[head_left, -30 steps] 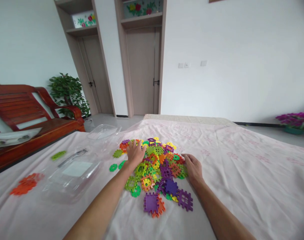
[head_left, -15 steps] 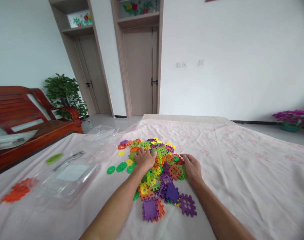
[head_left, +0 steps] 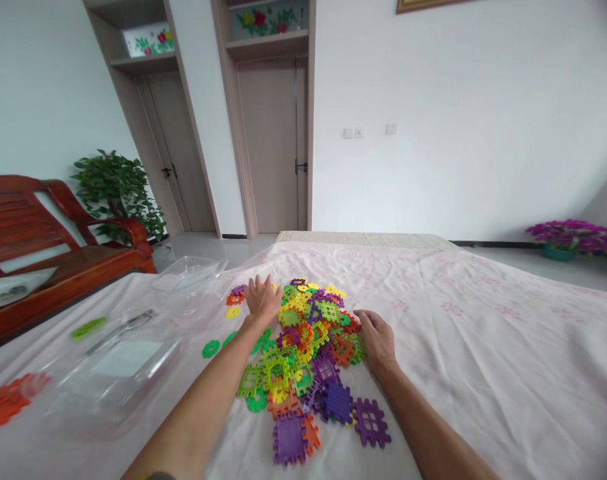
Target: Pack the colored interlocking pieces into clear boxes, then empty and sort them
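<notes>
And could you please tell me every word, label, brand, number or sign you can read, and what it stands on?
No text can be read.
White label on the clear plastic container: too blurred to read.
Dark strip beside it: cannot tell whether it bears text.
Floral panel above the right door: any writing too small to read.
Colourful plastic pieces: no readable lettering.

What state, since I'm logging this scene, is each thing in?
Plastic pieces: piled loosely, overlapping
Left hand: open, fingers spread
Right hand: beside the pieces, fingers partly curled
Cloth: spread out, wrinkled
Clear packaging: lying on the cloth
Left door: looks shut
Right door: looks shut
Green plant: upright, leafy
Purple flowers: blooming, potted
</notes>
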### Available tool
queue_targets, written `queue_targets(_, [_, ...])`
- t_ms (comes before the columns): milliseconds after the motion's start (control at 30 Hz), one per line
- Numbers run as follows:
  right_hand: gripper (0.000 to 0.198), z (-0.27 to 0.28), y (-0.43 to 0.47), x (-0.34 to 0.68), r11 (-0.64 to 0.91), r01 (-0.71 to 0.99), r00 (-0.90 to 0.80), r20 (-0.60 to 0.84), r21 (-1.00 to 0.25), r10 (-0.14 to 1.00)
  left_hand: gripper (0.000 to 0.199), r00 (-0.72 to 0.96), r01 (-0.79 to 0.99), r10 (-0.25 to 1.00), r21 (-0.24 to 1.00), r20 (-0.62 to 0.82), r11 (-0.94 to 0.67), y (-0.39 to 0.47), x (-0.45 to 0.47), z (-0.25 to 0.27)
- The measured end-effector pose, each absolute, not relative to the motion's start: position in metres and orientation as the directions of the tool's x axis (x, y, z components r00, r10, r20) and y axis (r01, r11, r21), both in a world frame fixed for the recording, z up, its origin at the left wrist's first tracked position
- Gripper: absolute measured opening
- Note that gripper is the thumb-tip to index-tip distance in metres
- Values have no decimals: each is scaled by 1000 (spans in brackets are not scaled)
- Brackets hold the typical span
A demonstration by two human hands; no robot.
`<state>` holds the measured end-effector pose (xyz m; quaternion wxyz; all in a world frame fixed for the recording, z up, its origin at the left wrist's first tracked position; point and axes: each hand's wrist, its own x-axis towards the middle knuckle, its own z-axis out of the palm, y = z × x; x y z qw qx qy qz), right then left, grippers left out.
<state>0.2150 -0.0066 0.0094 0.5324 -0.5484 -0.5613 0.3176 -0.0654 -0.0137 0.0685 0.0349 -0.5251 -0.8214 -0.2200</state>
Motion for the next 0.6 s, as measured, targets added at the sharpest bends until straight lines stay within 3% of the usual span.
queue_targets(133, [39, 7, -4, 215, 207, 288, 152, 258, -935, 954, 68, -570, 811, 797, 294, 201, 506, -2, -101, 56])
queue_targets(267, [40, 6, -2, 214, 210, 271, 141, 255, -939, 957, 65, -609, 780, 782, 276, 129, 562, 4, -102, 45])
queue_targets(600, [39, 11, -4, 214, 206, 273, 130, 248, -940, 960, 62, -319, 905, 939, 337, 129, 261, -7, -20, 36])
